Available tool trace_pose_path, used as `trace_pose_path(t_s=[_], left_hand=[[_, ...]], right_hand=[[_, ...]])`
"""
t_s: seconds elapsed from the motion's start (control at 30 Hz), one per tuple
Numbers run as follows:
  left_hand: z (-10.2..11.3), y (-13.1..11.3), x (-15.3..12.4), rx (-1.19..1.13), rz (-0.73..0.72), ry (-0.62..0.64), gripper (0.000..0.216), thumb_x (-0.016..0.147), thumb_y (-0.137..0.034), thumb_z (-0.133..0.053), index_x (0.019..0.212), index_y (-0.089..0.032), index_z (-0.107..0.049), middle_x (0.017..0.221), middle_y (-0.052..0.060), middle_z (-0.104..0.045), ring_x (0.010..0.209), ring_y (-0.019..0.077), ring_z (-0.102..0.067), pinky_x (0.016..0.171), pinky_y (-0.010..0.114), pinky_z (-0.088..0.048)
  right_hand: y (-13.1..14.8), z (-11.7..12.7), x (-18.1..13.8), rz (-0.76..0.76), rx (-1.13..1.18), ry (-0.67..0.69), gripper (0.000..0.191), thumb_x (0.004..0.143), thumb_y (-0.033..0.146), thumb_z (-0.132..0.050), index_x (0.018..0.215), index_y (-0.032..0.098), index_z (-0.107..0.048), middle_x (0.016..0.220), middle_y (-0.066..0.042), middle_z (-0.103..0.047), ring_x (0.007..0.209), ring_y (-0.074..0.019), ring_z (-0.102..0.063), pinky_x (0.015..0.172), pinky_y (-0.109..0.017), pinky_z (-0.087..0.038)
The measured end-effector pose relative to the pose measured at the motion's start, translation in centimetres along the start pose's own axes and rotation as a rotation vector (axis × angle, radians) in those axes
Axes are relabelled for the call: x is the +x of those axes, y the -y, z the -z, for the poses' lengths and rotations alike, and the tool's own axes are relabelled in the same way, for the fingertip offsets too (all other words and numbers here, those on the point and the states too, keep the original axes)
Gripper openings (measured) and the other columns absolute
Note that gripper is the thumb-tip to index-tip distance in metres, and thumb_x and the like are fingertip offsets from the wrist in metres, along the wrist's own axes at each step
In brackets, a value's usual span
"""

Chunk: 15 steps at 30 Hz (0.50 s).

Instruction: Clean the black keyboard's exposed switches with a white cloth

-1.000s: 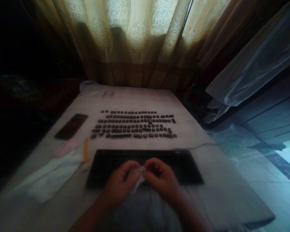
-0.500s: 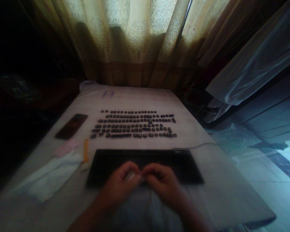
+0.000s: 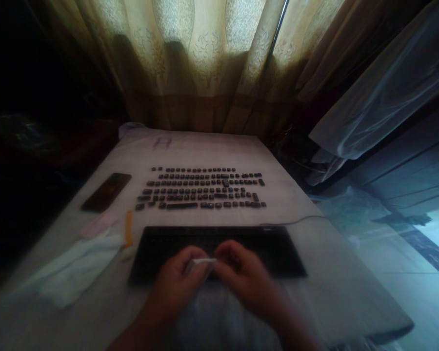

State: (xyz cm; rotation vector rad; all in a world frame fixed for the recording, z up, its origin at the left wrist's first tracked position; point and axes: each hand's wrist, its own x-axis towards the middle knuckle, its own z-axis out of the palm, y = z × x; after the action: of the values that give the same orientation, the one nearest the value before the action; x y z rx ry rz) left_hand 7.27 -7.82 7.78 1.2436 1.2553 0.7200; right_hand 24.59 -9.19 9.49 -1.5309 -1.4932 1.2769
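Note:
My left hand [image 3: 185,275] and my right hand [image 3: 241,273] meet over the near half of a black keyboard base [image 3: 175,239], whose keycaps are off. Between their fingertips stretches a thin white strip [image 3: 204,261], its kind too blurred to tell. Both hands are closed, thumb against fingers, one at each end of the strip. Beyond the base, loose black keycaps [image 3: 183,205] lie in several rows on the white-covered table [image 3: 201,151]. A grey cable [image 3: 296,222] runs from the base's far edge off to the right.
To the left lie a dark phone [image 3: 108,191], a pink piece [image 3: 98,224], a white cloth [image 3: 76,268] and a thin orange tool [image 3: 129,228], with a small pale object [image 3: 127,253] by it. Curtains [image 3: 205,63] hang behind the table. Clear plastic [image 3: 354,214] lies on the floor at right.
My hands have drawn slightly apart, with the right one a little higher. More of the white strip now shows between the fingertips. The view has shifted slightly.

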Motion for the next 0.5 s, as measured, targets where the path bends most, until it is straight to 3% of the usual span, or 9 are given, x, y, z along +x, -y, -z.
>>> trace_pose_path(t_s=[0.13,0.3,0.4,0.5], left_hand=[[0.2,1.0,0.2,-0.087,0.028,-0.010,0.034,0.080,-0.054,-0.063,0.088,-0.021,-0.062,0.071,-0.002,-0.060,0.065,0.0156,-0.055,0.061,0.026,-0.043],[-0.1,2.1,0.8,-0.145,0.060,-0.023,0.039,0.076,-0.056,-0.066,0.091,-0.021,-0.058,0.078,0.002,-0.069,0.060,0.0148,-0.057,0.058,0.026,-0.044],[-0.4,2.3,1.0,-0.132,0.063,-0.061,0.038,0.075,-0.056,-0.067,0.090,-0.022,-0.057,0.071,-0.001,-0.066,0.057,0.0149,-0.057,0.055,0.025,-0.043],[-0.7,2.3,1.0,-0.103,0.022,-0.075,0.035,0.077,-0.055,-0.065,0.088,-0.023,-0.057,0.066,-0.003,-0.061,0.060,0.0151,-0.056,0.057,0.025,-0.043]], right_hand=[[-0.4,0.3,-0.2,-0.004,-0.105,0.029,0.024,0.088,0.039,-0.057,0.101,0.019,-0.063,0.083,-0.003,-0.068,0.075,-0.0186,-0.062,0.067,-0.029,-0.044],[-0.8,0.4,-0.2,0.038,-0.020,0.008,0.034,0.094,0.031,-0.034,0.091,0.019,-0.066,0.081,-0.004,-0.069,0.076,-0.0184,-0.063,0.069,-0.029,-0.046],[-0.8,0.2,-0.3,0.043,0.012,-0.013,0.028,0.091,0.031,-0.043,0.089,0.019,-0.068,0.079,-0.004,-0.069,0.073,-0.0176,-0.063,0.066,-0.028,-0.048],[-0.7,-0.2,-0.3,0.014,0.087,0.057,0.024,0.086,0.031,-0.051,0.090,0.020,-0.071,0.074,-0.002,-0.068,0.064,-0.0149,-0.062,0.058,-0.025,-0.047]])
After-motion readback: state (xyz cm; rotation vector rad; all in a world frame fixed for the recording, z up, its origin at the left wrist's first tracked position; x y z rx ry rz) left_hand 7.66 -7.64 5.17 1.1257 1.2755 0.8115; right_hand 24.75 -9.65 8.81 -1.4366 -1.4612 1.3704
